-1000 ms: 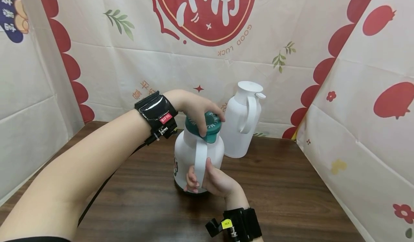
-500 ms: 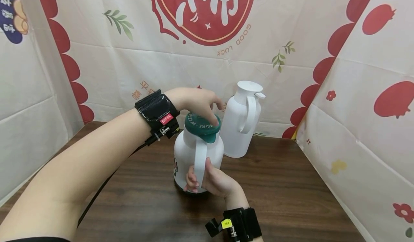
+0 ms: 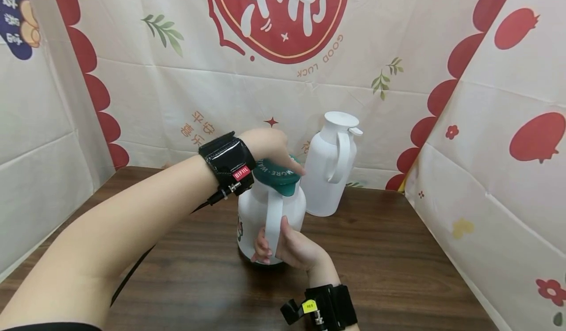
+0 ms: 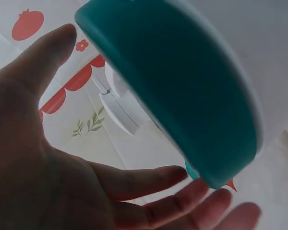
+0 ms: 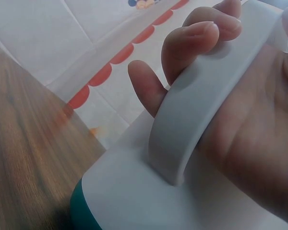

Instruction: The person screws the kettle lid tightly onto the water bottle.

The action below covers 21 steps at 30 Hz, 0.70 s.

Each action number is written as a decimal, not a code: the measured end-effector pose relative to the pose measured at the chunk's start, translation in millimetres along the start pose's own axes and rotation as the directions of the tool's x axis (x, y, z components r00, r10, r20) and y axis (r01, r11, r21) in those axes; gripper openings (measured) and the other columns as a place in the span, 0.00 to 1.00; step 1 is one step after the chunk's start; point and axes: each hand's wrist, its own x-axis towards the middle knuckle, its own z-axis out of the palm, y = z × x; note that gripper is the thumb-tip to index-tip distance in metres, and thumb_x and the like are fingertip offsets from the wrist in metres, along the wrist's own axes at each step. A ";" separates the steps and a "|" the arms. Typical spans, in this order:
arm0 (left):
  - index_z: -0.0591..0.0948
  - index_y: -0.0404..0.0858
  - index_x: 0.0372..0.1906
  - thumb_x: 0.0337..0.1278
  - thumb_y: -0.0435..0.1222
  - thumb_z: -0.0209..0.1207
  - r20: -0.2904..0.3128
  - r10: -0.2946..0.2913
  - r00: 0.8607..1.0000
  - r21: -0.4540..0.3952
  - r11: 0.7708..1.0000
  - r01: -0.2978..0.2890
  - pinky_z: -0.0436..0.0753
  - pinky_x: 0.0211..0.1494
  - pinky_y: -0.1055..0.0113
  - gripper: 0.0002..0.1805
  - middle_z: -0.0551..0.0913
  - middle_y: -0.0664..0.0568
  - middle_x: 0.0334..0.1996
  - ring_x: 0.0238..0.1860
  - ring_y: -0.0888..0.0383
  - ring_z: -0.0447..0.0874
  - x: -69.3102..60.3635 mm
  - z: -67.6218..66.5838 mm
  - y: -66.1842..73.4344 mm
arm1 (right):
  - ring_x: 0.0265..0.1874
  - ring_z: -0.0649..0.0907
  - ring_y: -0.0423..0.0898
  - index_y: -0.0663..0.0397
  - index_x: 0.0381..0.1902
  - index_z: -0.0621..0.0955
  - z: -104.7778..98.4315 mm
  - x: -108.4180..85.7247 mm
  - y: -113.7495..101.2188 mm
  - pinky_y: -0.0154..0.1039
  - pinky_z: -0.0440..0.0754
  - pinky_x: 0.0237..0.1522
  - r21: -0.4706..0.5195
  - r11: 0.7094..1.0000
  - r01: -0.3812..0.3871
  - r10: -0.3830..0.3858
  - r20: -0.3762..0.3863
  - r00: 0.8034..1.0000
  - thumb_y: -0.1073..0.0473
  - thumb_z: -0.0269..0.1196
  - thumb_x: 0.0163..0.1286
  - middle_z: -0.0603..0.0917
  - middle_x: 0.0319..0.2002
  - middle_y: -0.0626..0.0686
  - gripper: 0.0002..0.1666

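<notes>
A white thermos jug [image 3: 254, 203] with a green lid [image 3: 278, 176] stands upright on the wooden table. My left hand [image 3: 269, 144] is over the lid from the far left side. In the left wrist view its thumb and fingers spread around the lid [image 4: 177, 86], with a gap between palm and lid. The fingertips meet the lid's lower edge; the thumb tip lies close to its upper corner. My right hand [image 3: 298, 247] grips the jug's handle [image 3: 274, 218], and the right wrist view shows fingers curled round this handle [image 5: 216, 86].
Close behind the jug, to the right, stands a second, all-white jug [image 3: 325, 174] with its handle toward me. A printed cloth [image 3: 132, 100] hangs behind the table [image 3: 376, 252] and along both sides. A black cable [image 3: 132, 272] runs under my left forearm.
My left hand rose partly off the lid half a second ago, and is now lower again, turned further around it. Lettering on the lid sits differently. My right hand has not moved.
</notes>
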 end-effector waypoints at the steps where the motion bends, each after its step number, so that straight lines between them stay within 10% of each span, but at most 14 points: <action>1: 0.74 0.36 0.60 0.51 0.63 0.59 0.004 -0.012 1.000 0.002 1.000 0.012 0.75 0.51 0.55 0.41 0.78 0.47 0.48 0.48 0.51 0.74 -0.3 0.3 0.7 | 0.28 0.69 0.43 0.47 0.34 0.69 -0.1 0.0 0.0 0.45 0.72 0.52 0.002 1.000 0.000 0.000 0.000 1.000 0.26 0.29 0.67 0.66 0.27 0.46 0.36; 9: 0.73 0.37 0.61 0.51 0.64 0.59 0.028 -0.051 0.998 0.012 0.999 0.051 0.75 0.52 0.54 0.41 0.78 0.47 0.48 0.48 0.51 0.74 -0.9 0.9 1.5 | 0.28 0.70 0.43 0.47 0.35 0.70 -0.2 -0.4 -1.0 0.46 0.71 0.53 0.019 1.000 -0.003 0.003 -0.003 1.000 0.26 0.31 0.68 0.67 0.27 0.46 0.35; 21: 0.74 0.37 0.57 0.52 0.59 0.61 0.051 0.038 0.998 0.029 0.999 -0.039 0.76 0.46 0.55 0.36 0.77 0.47 0.44 0.45 0.50 0.73 2.7 1.0 -1.9 | 0.28 0.70 0.43 0.46 0.35 0.70 -1.3 0.2 0.5 0.46 0.72 0.52 0.017 1.000 0.003 -0.003 0.006 1.000 0.26 0.30 0.68 0.67 0.27 0.46 0.35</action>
